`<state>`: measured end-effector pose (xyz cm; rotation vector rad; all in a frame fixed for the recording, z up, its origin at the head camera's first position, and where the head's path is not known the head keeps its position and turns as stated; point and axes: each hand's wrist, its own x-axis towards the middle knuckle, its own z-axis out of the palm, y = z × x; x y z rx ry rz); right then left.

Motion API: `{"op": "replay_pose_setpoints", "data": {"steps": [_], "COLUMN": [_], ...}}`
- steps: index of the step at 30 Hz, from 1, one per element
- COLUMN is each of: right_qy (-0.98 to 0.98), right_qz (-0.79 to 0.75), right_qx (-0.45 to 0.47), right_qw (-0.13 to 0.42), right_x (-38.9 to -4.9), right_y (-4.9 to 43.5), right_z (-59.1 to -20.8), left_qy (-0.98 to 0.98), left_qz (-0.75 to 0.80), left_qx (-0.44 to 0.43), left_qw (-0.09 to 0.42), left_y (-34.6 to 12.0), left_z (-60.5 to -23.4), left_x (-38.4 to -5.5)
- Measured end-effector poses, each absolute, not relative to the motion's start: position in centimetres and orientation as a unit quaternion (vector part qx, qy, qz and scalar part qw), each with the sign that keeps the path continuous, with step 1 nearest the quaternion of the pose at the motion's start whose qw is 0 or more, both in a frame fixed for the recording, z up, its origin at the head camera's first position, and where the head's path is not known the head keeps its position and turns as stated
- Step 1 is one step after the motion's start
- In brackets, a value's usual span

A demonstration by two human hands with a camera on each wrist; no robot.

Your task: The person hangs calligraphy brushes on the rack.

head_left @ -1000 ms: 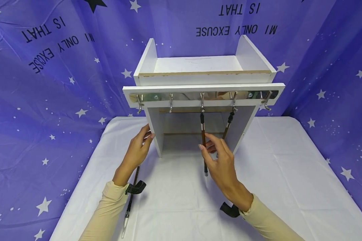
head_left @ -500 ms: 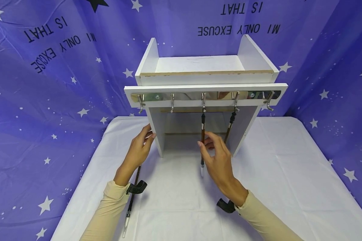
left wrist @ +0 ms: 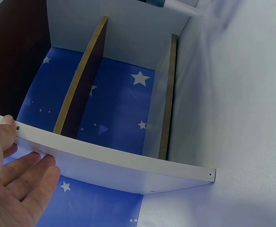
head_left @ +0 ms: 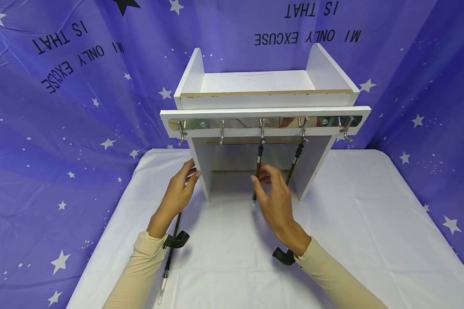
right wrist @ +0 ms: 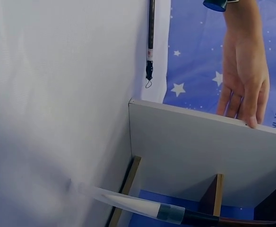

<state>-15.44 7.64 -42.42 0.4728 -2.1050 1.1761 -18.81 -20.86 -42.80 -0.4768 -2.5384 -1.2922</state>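
My right hand is at a calligraphy brush with a dark handle, which hangs from the middle hook. Thumb and fingers are curled round its lower shaft. In the right wrist view the brush's pale tip shows inside a clear cap. A second brush hangs one hook to the right, its lower part hidden behind this hand. My left hand touches the left side panel of a white shelf unit, fingers fairly straight. Its thumb rests on the panel's front edge, the fingertips on the outer face.
Along the unit's front runs a metal hook rail with several hooks. A third brush lies on the white tablecloth beside the left forearm. Starred blue-purple cloth surrounds the table at the back and sides.
My right hand has shifted a little left and away from me. The brush's lower end has swung left and back with it. The left hand stays at the panel.
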Motion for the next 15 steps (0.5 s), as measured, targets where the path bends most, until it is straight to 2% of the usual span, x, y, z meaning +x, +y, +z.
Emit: {"op": "replay_pose_setpoints", "data": {"steps": [15], "right_qy": [-0.812], "right_qz": [0.444], "right_qx": [0.17], "right_qw": [0.337], "right_x": [-15.99], "right_y": [7.72], "right_z": [-42.6], "left_qy": [-0.874], "left_qz": [-0.441], "left_qx": [-0.161], "left_qw": [0.124], "left_y": [-20.83], "left_z": [-42.66], "left_x": [-18.77]}}
